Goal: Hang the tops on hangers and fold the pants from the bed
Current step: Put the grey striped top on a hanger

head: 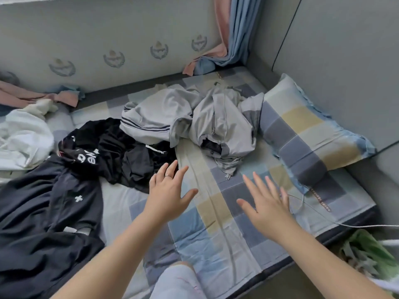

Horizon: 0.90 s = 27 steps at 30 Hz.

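Both arms reach out over the bed point(216, 212), which wears a checked sheet of blue, grey and pale yellow. The left hand point(169, 192) hovers with its fingers point(172, 169) spread wide and holding nothing, a ring on one of them, its tips just beside a crumpled black garment point(121, 154) with white lettering. The right hand point(267, 203) is likewise splayed and holds nothing, above bare sheet. Beyond both hands lies a rumpled heap of grey clothes point(183, 117), one piece edged with dark stripes; whether they are tops or pants I cannot tell. A dark navy garment point(43, 212) sprawls at the near left. A checked pillow point(306, 134) rests at the right, touching the grey heap.
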Tool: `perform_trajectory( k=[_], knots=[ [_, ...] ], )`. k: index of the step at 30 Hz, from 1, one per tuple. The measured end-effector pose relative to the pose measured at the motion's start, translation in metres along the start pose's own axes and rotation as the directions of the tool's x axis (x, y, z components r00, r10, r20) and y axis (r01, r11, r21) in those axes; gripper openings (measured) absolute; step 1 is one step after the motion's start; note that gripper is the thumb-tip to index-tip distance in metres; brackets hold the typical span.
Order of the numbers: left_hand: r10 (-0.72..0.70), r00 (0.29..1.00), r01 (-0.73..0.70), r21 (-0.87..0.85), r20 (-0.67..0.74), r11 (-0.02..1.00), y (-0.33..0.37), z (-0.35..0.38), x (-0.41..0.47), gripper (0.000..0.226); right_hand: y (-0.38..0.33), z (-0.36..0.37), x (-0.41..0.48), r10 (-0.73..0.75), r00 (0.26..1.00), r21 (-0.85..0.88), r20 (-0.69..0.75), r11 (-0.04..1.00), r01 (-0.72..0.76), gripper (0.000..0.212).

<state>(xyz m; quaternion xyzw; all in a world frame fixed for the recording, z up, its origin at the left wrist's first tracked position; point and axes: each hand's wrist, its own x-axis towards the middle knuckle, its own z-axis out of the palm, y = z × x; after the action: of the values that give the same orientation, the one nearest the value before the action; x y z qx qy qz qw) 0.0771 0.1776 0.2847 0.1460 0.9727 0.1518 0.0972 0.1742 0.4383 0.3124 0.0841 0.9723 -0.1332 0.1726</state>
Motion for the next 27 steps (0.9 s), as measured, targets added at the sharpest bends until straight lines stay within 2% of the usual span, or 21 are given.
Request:
perform_trajectory(
  k=[8, 15, 21, 25, 27],
  knots=[
    [-0.020, 0.988, 0.020, -0.003, 0.155, 1.000, -0.114, 0.100, 0.153, 0.074, -0.017, 0.088, 0.194, 0.131, 0.989, 0.026, 0.066, 0.991, -0.133, 0.067],
    [0.049, 0.971, -0.069, 0.076, 0.236, 0.995, -0.156, 0.210, 0.286, 0.081, 0.020, 0.163, 0.359, 0.190, 0.981, -0.028, 0.039, 0.982, -0.189, 0.074],
    [0.178, 0.968, -0.186, 0.029, 0.176, 0.982, -0.131, 0.290, 0.390, 0.086, 0.084, 0.194, 0.481, 0.253, 0.964, -0.147, -0.078, 0.954, -0.262, 0.086],
    [0.128, 0.986, -0.130, 0.008, 0.106, 0.991, -0.113, 0.327, 0.453, 0.084, 0.126, 0.203, 0.546, 0.270, 0.951, -0.129, -0.150, 0.949, -0.289, 0.091],
    [0.107, 0.993, -0.106, -0.026, 0.051, 0.994, -0.103, 0.335, 0.487, 0.088, 0.139, 0.205, 0.576, 0.264, 0.957, -0.093, -0.122, 0.957, -0.275, 0.090]
  ],
)
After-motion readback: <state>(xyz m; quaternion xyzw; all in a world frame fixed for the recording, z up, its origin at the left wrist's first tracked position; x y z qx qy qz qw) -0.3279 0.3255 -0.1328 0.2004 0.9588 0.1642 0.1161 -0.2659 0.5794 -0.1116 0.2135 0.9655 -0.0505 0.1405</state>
